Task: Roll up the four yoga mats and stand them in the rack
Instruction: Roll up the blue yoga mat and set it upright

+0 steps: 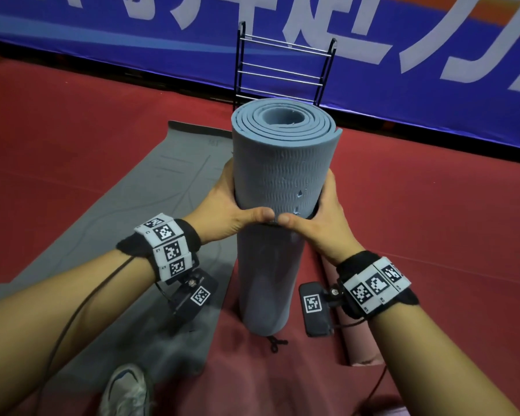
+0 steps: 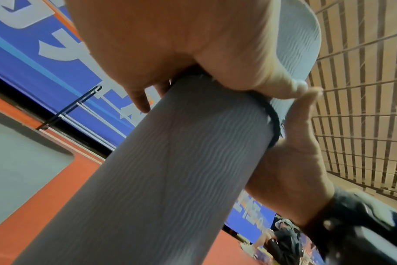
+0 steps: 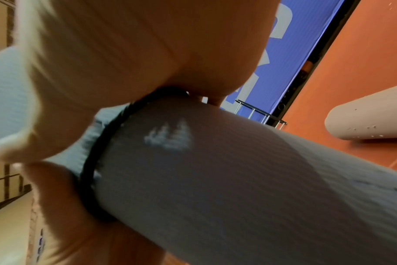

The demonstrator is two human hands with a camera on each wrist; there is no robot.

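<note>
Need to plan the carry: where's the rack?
In the head view the rack stands empty against the blue banner, straight ahead behind the rolled blue mat.

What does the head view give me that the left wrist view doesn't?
Only the head view: the spiral top end of the rolled blue mat, the grey mat still flat on the floor, a pink rolled mat. Only the left wrist view: the black band around the roll. Both: left hand and right hand gripping the roll, and the rack.
</note>
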